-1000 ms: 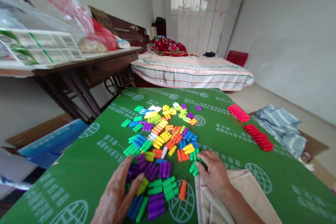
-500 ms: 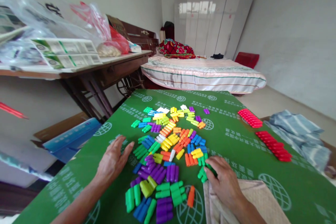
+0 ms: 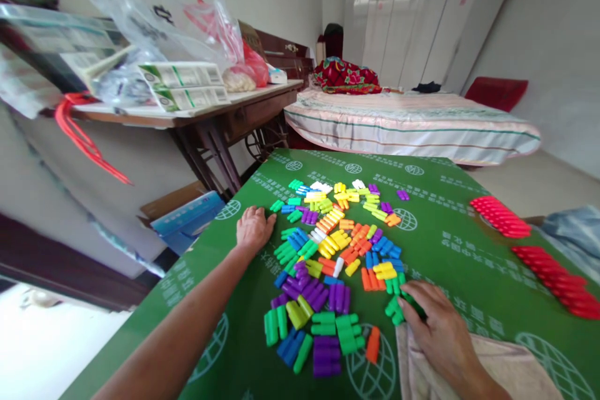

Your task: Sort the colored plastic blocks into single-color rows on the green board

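Bullet-shaped plastic blocks in several colours lie in a loose spread across the green board (image 3: 370,169). My left hand (image 3: 255,228) lies low over its left side, thumb apart from loosely bent fingers, beside a small green block (image 3: 276,206) and holding nothing. On the other side, my right hand (image 3: 434,319) rests with thumb and forefinger apart against green blocks (image 3: 394,307); its other fingertips are hidden. Beneath that wrist lies a beige cloth (image 3: 510,356). Purple blocks (image 3: 327,356) and an orange block (image 3: 372,345) are nearest me.
Two clusters of red blocks (image 3: 500,216) lie at the right, near a blue cloth (image 3: 574,231). A sewing-machine table (image 3: 187,117) with bags and boxes stands left. Beyond the board is a bed (image 3: 407,122). A blue box (image 3: 187,222) sits low at left.
My left hand has moved forward along the blocks, from the middle group to the far-left ones. My right hand stays by the green blocks. The view has turned left.
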Motion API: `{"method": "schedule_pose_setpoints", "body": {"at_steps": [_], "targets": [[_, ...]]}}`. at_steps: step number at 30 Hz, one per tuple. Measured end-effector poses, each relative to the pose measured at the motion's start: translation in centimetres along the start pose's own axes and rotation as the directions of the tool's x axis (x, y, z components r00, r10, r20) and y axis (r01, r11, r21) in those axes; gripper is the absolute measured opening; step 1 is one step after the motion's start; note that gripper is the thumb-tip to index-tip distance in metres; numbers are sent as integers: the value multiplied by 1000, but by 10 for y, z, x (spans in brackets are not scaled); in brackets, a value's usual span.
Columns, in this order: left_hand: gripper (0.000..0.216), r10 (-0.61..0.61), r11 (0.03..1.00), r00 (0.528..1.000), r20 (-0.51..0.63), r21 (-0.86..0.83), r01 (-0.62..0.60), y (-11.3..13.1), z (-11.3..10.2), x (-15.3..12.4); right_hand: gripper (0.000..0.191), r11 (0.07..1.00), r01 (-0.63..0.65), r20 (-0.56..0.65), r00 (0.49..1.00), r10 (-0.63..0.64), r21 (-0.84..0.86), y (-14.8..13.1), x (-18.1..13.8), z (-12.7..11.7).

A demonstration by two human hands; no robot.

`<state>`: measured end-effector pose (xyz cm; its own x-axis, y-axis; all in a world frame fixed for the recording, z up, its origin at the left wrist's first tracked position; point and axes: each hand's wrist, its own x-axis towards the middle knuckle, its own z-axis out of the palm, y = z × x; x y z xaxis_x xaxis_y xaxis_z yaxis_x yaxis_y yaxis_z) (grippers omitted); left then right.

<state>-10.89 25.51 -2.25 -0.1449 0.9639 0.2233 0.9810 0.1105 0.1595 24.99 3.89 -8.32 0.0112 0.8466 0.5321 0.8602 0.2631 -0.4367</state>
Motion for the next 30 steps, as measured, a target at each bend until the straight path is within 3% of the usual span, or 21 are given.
{"method": "schedule_pose_setpoints", "body": {"at_steps": [10,30], "targets": [[42,-132,991,991,-12,33,133,15,9,19,25,999,23,-19,1000,-24,-25,-2,0,-4],[55,-97,993,995,9,76,96,20,15,9,29,993,77,28,997,-75,-85,6,-5,-8]]}}
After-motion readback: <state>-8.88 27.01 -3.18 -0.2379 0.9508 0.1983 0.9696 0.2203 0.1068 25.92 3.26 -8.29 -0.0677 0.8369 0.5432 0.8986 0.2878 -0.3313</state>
